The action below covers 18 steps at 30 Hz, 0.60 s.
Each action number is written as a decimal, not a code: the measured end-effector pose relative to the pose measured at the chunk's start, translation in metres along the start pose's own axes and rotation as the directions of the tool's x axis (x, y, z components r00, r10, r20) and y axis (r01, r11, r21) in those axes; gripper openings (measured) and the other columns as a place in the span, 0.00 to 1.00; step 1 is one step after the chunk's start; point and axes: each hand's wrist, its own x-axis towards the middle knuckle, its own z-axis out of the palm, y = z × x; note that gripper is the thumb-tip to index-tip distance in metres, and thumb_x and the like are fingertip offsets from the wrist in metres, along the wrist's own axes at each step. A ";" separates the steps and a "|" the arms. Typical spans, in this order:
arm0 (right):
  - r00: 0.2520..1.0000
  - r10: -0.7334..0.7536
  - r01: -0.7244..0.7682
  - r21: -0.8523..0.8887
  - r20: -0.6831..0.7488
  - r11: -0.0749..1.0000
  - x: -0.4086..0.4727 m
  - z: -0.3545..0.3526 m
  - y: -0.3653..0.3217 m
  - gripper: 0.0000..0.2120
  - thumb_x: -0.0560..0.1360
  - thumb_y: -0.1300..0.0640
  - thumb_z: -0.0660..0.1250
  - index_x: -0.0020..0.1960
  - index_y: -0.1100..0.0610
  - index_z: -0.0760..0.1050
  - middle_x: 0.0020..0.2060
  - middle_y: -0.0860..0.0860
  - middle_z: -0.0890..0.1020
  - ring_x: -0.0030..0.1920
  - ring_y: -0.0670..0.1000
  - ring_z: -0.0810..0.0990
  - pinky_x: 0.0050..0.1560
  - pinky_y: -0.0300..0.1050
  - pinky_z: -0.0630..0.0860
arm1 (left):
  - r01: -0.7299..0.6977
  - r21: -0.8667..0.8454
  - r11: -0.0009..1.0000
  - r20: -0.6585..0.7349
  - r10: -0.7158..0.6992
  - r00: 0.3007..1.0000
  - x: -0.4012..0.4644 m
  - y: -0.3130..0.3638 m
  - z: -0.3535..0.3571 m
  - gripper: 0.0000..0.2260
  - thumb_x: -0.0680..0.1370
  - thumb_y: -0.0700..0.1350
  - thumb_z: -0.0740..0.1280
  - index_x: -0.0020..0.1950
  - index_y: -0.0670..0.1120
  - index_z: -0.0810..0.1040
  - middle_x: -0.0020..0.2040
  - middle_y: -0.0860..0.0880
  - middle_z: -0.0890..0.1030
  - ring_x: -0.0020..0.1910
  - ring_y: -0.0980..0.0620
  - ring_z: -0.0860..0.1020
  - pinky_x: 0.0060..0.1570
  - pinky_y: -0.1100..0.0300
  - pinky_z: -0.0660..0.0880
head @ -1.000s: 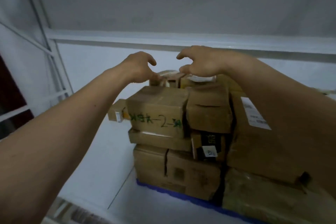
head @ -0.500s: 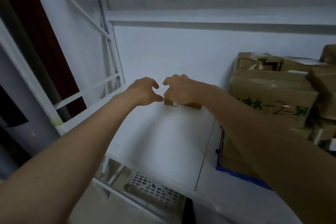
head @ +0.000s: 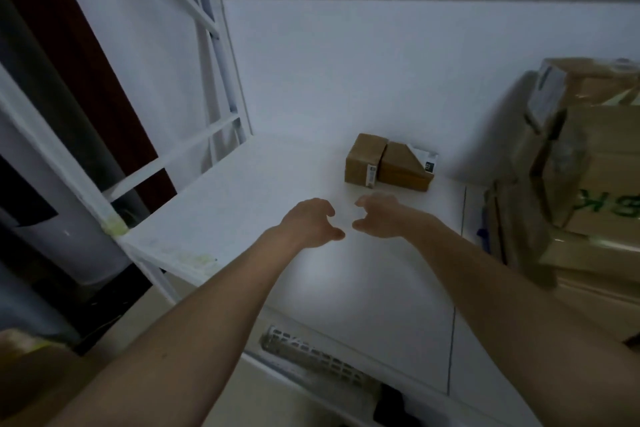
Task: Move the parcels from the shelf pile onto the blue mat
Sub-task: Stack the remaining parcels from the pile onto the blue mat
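Now left hand [head: 309, 224], right hand [head: 381, 218] fingers loosely curled, empty; two small boxes [head: 388, 163] beyond, carton stack [head: 585, 166] right.

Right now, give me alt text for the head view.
Two bare hands, left hand and right hand, hover empty over a white shelf, short of two small parcels by the wall. A pile of cardboard boxes stands at right.

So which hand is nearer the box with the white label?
Right. The right hand sits just in front of the labelled box, apart from it; the left hand is further left, nearer the plain box.
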 end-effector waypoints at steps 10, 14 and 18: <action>0.973 0.221 -0.143 0.596 -0.061 0.790 0.111 -0.001 0.044 0.27 0.77 0.57 0.65 0.73 0.60 0.60 0.64 0.57 0.72 0.61 0.56 0.74 0.57 0.47 0.72 | 0.025 -0.070 0.997 0.034 -0.023 0.999 0.134 0.005 -0.013 0.34 0.74 0.48 0.73 0.74 0.43 0.61 0.71 0.45 0.69 0.67 0.46 0.70 0.57 0.60 0.67; 0.935 0.349 -0.174 0.771 -0.067 0.613 0.150 0.001 0.058 0.18 0.76 0.60 0.64 0.64 0.61 0.66 0.56 0.57 0.75 0.51 0.53 0.75 0.48 0.46 0.72 | 0.035 -0.211 0.977 0.056 -0.024 0.998 0.186 0.003 -0.003 0.36 0.71 0.46 0.76 0.74 0.44 0.62 0.69 0.46 0.70 0.65 0.46 0.72 0.53 0.61 0.67; 0.920 0.389 -0.186 0.815 -0.052 0.548 0.169 0.007 0.063 0.15 0.77 0.62 0.64 0.62 0.62 0.68 0.53 0.56 0.75 0.49 0.51 0.74 0.45 0.43 0.70 | 0.065 -0.360 0.931 0.063 -0.045 0.997 0.223 -0.008 0.007 0.43 0.69 0.45 0.77 0.77 0.44 0.56 0.73 0.49 0.65 0.69 0.48 0.67 0.58 0.62 0.66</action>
